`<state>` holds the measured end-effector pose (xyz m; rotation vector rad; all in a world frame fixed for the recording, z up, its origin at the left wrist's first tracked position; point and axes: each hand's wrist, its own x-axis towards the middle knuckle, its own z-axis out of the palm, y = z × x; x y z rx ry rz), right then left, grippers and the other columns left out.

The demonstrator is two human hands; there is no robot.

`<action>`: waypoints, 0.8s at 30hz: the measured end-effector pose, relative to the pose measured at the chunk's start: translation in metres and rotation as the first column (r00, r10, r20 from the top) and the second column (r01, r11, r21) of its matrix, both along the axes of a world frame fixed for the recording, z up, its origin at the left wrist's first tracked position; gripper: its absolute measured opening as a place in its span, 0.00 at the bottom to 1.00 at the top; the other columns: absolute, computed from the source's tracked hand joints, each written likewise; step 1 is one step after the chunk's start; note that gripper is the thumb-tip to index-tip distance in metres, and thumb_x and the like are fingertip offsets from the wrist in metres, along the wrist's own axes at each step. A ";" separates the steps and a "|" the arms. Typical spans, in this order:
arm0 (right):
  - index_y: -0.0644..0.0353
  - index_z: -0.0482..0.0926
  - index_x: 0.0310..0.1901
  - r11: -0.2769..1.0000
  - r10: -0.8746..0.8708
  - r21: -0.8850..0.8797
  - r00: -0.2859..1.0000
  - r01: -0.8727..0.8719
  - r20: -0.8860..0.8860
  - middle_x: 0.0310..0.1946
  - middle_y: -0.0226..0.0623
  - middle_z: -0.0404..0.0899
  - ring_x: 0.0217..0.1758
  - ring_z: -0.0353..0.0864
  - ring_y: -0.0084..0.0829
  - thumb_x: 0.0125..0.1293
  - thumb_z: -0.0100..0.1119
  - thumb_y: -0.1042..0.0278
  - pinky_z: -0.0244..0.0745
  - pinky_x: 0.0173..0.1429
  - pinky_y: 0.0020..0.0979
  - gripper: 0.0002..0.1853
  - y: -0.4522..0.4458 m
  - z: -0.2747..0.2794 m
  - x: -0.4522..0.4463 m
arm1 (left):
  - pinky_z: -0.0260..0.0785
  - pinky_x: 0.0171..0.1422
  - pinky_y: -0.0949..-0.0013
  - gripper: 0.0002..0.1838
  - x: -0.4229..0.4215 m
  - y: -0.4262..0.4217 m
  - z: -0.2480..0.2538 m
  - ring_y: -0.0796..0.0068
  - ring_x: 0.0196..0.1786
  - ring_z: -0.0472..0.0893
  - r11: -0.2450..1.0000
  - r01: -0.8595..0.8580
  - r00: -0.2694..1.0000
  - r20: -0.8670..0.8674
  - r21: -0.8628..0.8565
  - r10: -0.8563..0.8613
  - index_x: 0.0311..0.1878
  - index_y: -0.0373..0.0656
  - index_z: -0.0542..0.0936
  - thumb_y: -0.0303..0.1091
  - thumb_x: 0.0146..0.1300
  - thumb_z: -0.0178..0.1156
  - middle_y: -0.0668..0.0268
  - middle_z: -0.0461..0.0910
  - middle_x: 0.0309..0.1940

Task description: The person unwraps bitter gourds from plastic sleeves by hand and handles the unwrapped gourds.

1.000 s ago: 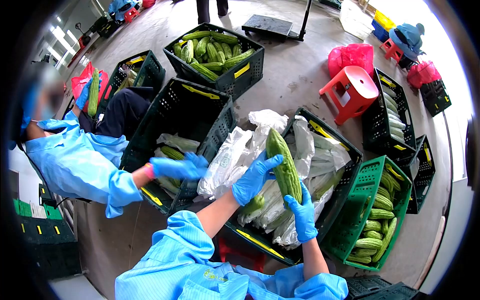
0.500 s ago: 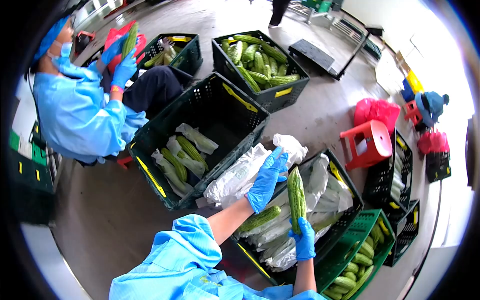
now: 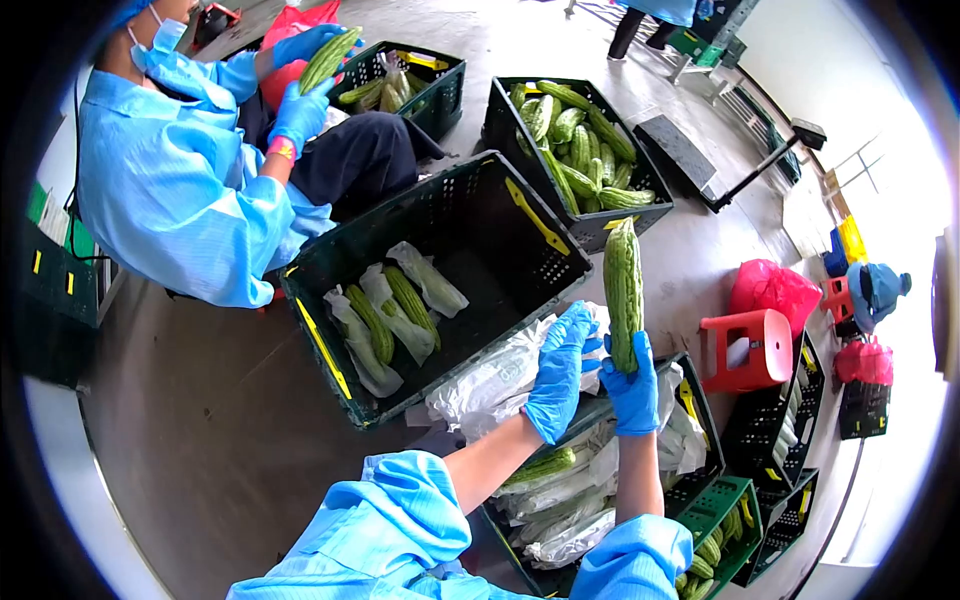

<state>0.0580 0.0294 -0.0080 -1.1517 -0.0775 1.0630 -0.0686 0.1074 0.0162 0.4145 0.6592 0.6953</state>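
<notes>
My right hand [image 3: 632,388] is closed around the lower end of a green bitter melon [image 3: 624,295], which stands nearly upright above the crates. My left hand [image 3: 565,372], blue-gloved like the right, has its fingers stretched out beside the melon's lower end. It lies over a pile of white plastic bags [image 3: 485,385]; whether it touches them I cannot tell. Below my hands, a dark crate [image 3: 712,455] holds several melons in clear bags [image 3: 565,505] and one bare-looking bitter melon [image 3: 543,466].
A large dark crate [image 3: 470,190] ahead holds several bagged melons [image 3: 380,330]. Behind it stands a crate full of bitter melons [image 3: 590,150]. A co-worker [image 3: 180,180] at left holds another melon [image 3: 330,60]. To the right are a red stool [image 3: 745,350] and a green crate [image 3: 740,500].
My right hand has raised the bitter melon up and away from me. My left hand has moved slightly right, closer to it. The whole view has shifted, with the crates now further right.
</notes>
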 end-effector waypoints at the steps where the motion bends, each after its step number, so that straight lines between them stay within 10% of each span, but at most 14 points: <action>1: 0.59 0.78 0.55 0.998 0.036 0.053 0.998 -0.033 -0.049 0.42 0.36 0.83 0.34 0.81 0.25 0.71 0.57 0.52 0.79 0.37 0.26 0.20 -0.001 -0.011 -0.003 | 0.72 0.56 0.66 0.27 -0.001 0.002 -0.002 0.72 0.53 0.76 1.000 -0.014 1.000 0.011 -0.016 0.015 0.68 0.51 0.70 0.53 0.72 0.54 0.65 0.77 0.55; 12: 0.53 0.76 0.42 0.974 0.041 -0.219 0.998 -0.051 -0.048 0.33 0.26 0.75 0.35 0.75 0.21 0.65 0.61 0.56 0.71 0.38 0.27 0.12 -0.105 -0.059 -0.161 | 0.72 0.57 0.72 0.22 -0.014 0.006 0.003 0.80 0.51 0.78 0.978 -0.206 0.967 0.160 0.027 0.199 0.66 0.43 0.73 0.41 0.72 0.57 0.70 0.79 0.52; 14: 0.57 0.75 0.59 0.963 0.071 -0.254 0.995 -0.087 -0.070 0.51 0.30 0.80 0.51 0.81 0.26 0.64 0.62 0.57 0.78 0.50 0.31 0.24 -0.133 -0.068 -0.185 | 0.72 0.55 0.74 0.22 -0.014 0.006 0.003 0.81 0.50 0.78 0.988 -0.150 0.969 0.208 0.045 0.137 0.66 0.44 0.73 0.40 0.72 0.57 0.71 0.79 0.51; 24: 0.57 0.76 0.52 0.982 -0.014 -0.188 0.997 0.029 0.080 0.39 0.26 0.78 0.40 0.77 0.21 0.64 0.62 0.61 0.72 0.43 0.27 0.17 -0.078 -0.039 -0.142 | 0.70 0.53 0.81 0.21 -0.011 0.006 0.000 0.84 0.51 0.76 0.977 -0.142 0.952 0.291 0.157 0.092 0.67 0.43 0.72 0.35 0.73 0.56 0.73 0.76 0.50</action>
